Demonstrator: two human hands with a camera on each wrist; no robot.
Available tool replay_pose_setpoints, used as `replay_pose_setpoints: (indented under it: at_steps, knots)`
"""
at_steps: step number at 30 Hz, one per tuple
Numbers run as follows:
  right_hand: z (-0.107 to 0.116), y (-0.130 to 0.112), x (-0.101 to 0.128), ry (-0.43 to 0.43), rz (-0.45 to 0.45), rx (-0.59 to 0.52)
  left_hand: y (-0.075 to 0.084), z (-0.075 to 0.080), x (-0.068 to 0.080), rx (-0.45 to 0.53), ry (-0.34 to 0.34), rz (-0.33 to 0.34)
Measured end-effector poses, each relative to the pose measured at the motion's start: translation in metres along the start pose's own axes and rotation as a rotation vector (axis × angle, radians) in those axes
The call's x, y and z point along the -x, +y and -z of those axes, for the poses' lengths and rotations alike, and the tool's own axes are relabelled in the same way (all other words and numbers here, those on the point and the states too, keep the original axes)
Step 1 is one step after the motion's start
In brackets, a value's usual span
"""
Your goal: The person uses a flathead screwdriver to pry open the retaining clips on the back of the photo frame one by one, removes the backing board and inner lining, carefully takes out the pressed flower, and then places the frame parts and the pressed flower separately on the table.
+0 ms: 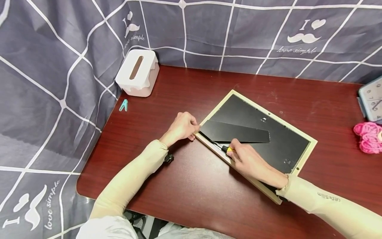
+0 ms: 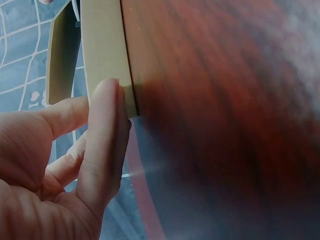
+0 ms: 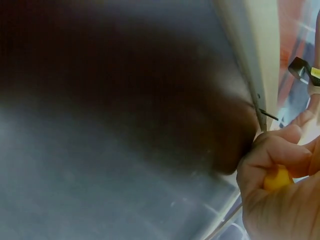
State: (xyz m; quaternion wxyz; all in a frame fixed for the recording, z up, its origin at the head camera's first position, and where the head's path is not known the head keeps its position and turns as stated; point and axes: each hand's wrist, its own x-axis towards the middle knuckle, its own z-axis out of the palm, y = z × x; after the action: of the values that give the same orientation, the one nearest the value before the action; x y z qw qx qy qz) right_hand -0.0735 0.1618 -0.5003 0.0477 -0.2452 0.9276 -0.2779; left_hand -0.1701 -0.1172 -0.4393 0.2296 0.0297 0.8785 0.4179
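A picture frame (image 1: 293, 131) with a pale wooden rim lies back side up on the table, its black backing board (image 1: 238, 108) showing. Across the board slants a black stand leg (image 1: 241, 132). At the frame's left corner, my left hand (image 1: 183, 125) pinches the rim between thumb and fingers; the left wrist view shows the thumb flat along the frame's side (image 2: 102, 50). My right hand (image 1: 252, 162) grips a screwdriver (image 1: 225, 149) by its yellow and black handle, partly hidden by the fingers. The screwdriver's metal shaft points along the inner edge of the near rim.
A white tissue box (image 1: 137, 74) stands at the back left, with a teal clip (image 1: 123, 105) in front of it. At the right edge are a clock (image 1: 373, 99) and a pink object (image 1: 369, 136). A grey checked cloth (image 1: 209, 30) hangs behind the red-brown table (image 1: 167, 202).
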Motion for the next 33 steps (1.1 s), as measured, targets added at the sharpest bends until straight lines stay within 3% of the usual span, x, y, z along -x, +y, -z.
replay_pose_setpoints:
  at_steps: [20, 33]
  knots:
    - [0.0041, 0.0026, -0.0019, -0.008, 0.047, -0.035, -0.0010, 0.0007, -0.0008, -0.016, 0.007, -0.010]
    - [0.0049, -0.0004, -0.0015, -0.048, -0.024, -0.058, -0.0014, 0.0019, -0.0010, -0.041, -0.001, 0.001]
